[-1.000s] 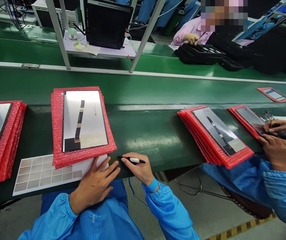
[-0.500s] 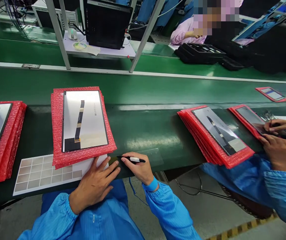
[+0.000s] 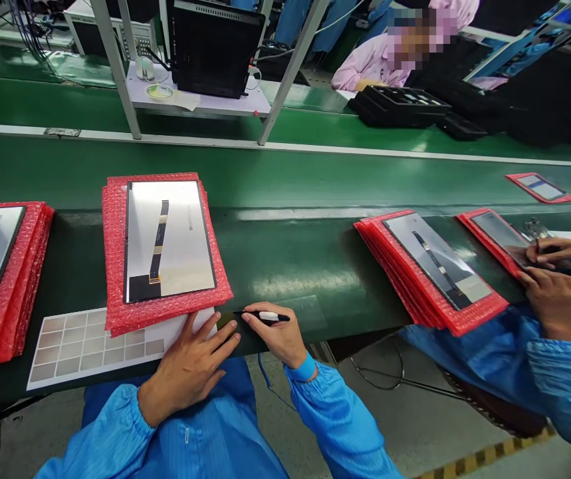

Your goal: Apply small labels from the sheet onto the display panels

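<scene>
In front of me lies a display panel [image 3: 181, 233], silvery back up, with a dark ribbon cable [image 3: 158, 241] along it. It rests on a stack of red bubble-wrap sleeves [image 3: 115, 253]. A white card with a grid of pale squares [image 3: 78, 342] sticks out from under the stack. My left hand [image 3: 190, 362] lies on the right part of that card with its fingers spread, at the stack's lower edge. Between the fingers of my right hand [image 3: 278, 336] is a black and white pen [image 3: 271, 316], its tip pointing left near the table edge.
At the left edge stands another red sleeve stack [image 3: 28, 286] with a panel. A further stack [image 3: 405, 273] lies to the right, beside a co-worker's hands [image 3: 559, 293] at another panel. Behind the rail are a monitor [image 3: 218, 50] and a person in pink [image 3: 365, 66].
My hands, the pen and the panel look unchanged. Across the bench, the person in pink has shifted slightly. The small red-edged item at far right has slid slightly left.
</scene>
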Demonstrator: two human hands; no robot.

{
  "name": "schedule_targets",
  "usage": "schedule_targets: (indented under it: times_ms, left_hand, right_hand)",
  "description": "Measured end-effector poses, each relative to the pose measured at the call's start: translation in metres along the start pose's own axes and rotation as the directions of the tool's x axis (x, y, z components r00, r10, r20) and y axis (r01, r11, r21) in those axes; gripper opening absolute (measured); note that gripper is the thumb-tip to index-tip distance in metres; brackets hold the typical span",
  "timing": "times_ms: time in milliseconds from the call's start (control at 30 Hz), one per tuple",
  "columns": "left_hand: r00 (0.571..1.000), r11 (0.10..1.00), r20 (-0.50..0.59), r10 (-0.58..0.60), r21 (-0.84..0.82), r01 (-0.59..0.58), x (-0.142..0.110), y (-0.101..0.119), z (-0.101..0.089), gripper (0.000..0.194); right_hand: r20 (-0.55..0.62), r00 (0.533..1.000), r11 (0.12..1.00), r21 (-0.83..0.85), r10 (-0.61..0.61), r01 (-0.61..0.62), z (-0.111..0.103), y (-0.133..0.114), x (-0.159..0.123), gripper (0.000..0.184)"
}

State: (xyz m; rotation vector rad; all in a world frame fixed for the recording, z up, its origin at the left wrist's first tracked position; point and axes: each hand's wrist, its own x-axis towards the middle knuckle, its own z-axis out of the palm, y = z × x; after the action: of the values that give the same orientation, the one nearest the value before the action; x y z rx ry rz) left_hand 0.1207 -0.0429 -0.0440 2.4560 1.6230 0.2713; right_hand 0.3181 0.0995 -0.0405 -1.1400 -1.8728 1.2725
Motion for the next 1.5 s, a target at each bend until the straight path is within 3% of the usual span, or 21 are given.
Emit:
schedule_targets:
  times_ms: [167, 367, 500, 600, 700, 767, 867, 967, 1067, 1133, 1267, 1500]
  left_hand:
    - [1.0, 1.0, -0.004, 0.0, -0.006, 0.0, 0.0, 0.001, 0.0, 0.063]
    - [1.0, 1.0, -0.019, 0.002, -0.024, -0.002, 0.0, -0.001, 0.003, 0.064]
    - [0.993, 0.997, -0.114, 0.023, -0.064, -0.031, 0.001, -0.002, 0.004, 0.066]
    - [0.931, 0.978, -0.338, 0.141, -0.097, -0.183, -0.002, 0.001, -0.008, 0.05]
    - [0.794, 0.926, -0.546, 0.269, -0.079, -0.369, -0.012, 0.0, -0.037, 0.032]
    - [0.735, 0.909, -0.606, 0.305, -0.043, -0.414, -0.022, -0.01, -0.064, 0.023]
    - [0.722, 0.941, -0.636, 0.271, 0.018, -0.337, -0.033, -0.047, -0.102, 0.018]
    - [0.699, 0.969, -0.686, 0.203, 0.039, -0.243, -0.034, -0.099, -0.12, 0.021]
    - [0.698, 0.962, -0.685, 0.209, 0.016, -0.272, -0.03, -0.139, -0.117, 0.026]
    - [0.696, 0.947, -0.683, 0.222, -0.019, -0.321, -0.03, -0.151, -0.109, 0.033]
    - [0.688, 0.929, -0.693, 0.217, -0.07, -0.363, -0.035, -0.154, -0.097, 0.046]
    - [0.674, 0.922, -0.715, 0.186, -0.111, -0.372, -0.039, -0.155, -0.091, 0.044]
  right_hand:
    - [0.004, 0.999, 0.998, 0.034, 0.053, -0.053, -0.001, -0.002, 0.0, 0.01]
    - [-0.072, 0.997, 0.999, 0.0, 0.033, -0.034, -0.011, -0.013, -0.003, 0.013]
    - [-0.149, 0.987, 0.998, 0.049, 0.054, -0.047, -0.023, -0.024, -0.002, 0.018]
    - [-0.197, 0.98, 0.992, 0.122, 0.037, -0.013, -0.028, -0.038, 0.002, 0.019]
    - [-0.241, 0.97, 0.984, 0.172, -0.003, 0.046, -0.024, -0.059, 0.011, 0.02]
    - [-0.239, 0.971, 0.978, 0.196, -0.017, 0.065, -0.016, -0.076, 0.019, 0.021]
    - [-0.169, 0.986, 0.97, 0.238, -0.015, 0.056, 0.003, -0.099, 0.031, 0.023]
    - [-0.117, 0.993, 0.972, 0.226, -0.031, 0.057, 0.025, -0.117, 0.044, 0.023]
    - [-0.092, 0.994, 0.983, 0.171, -0.056, 0.071, 0.043, -0.13, 0.055, 0.02]
    - [-0.068, 0.996, 0.987, 0.146, -0.062, 0.072, 0.053, -0.136, 0.06, 0.018]
    - [-0.012, 0.998, 0.985, 0.161, -0.054, 0.056, 0.071, -0.144, 0.066, 0.017]
    - [0.025, 1.0, 0.987, 0.16, 0.007, -0.011, 0.093, -0.145, 0.071, 0.02]
